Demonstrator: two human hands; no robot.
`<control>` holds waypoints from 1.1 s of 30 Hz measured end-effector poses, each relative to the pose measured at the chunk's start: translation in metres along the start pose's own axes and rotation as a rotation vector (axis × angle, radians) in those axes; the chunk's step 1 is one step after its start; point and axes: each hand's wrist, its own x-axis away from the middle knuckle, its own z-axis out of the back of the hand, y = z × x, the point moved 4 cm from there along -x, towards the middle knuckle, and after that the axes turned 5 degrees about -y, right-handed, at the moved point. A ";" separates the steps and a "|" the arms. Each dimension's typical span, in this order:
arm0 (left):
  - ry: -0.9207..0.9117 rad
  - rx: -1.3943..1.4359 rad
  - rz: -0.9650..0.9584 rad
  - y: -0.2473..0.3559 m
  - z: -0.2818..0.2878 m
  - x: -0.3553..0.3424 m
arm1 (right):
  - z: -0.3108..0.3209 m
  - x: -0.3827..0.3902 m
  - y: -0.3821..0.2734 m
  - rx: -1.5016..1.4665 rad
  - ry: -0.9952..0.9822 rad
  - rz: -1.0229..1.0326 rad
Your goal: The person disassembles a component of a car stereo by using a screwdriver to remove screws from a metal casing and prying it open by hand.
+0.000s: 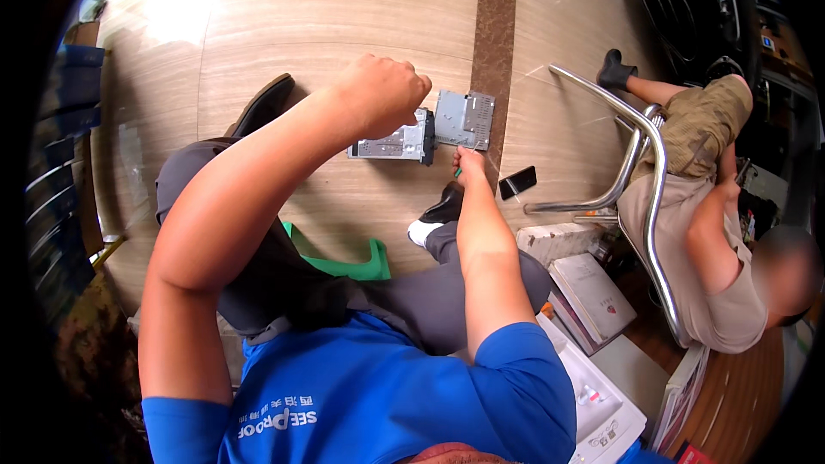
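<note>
My left hand (382, 93) is raised over a silver metal box (387, 148) with a dark front, which looks like a car stereo unit lying on the floor. Its fingers are curled closed, and whatever they may hold is hidden. To the right of the box lies a flat grey metal plate (460, 120) with holes and cut-outs. At the plate's near edge is my right hand (469, 165), fingers closed round a small tool with a green handle (458, 173). The tool's tip is too small to make out.
A black phone (518, 182) lies right of my right hand. Under me stands a green plastic stool (344, 268). Right of that are books (593, 296), a white box (593, 412) and a tubular metal chair frame (657, 180). Another person (687, 198) sits beyond it.
</note>
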 end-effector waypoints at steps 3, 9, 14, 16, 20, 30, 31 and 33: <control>0.016 -0.046 0.014 -0.002 -0.002 -0.001 | -0.009 -0.023 0.006 -0.011 0.010 0.010; -0.014 0.012 -0.016 -0.006 -0.001 -0.010 | 0.030 -0.106 0.008 0.315 0.182 0.256; -0.067 -0.010 0.072 -0.025 -0.009 -0.001 | -0.014 -0.111 0.010 0.860 0.322 0.402; -0.055 -0.008 0.063 -0.025 -0.011 -0.003 | -0.005 -0.115 0.006 0.945 0.343 0.410; -0.021 -0.028 0.040 -0.022 -0.009 -0.008 | 0.025 -0.122 0.001 0.680 0.331 0.446; 0.029 0.037 0.057 -0.035 0.005 0.010 | 0.016 -0.015 -0.011 0.658 0.261 0.400; 0.035 0.039 0.060 -0.039 0.004 0.013 | 0.004 0.008 -0.022 0.662 0.260 0.406; 0.096 0.045 0.023 -0.042 0.006 0.019 | -0.019 0.050 -0.039 0.567 0.060 0.239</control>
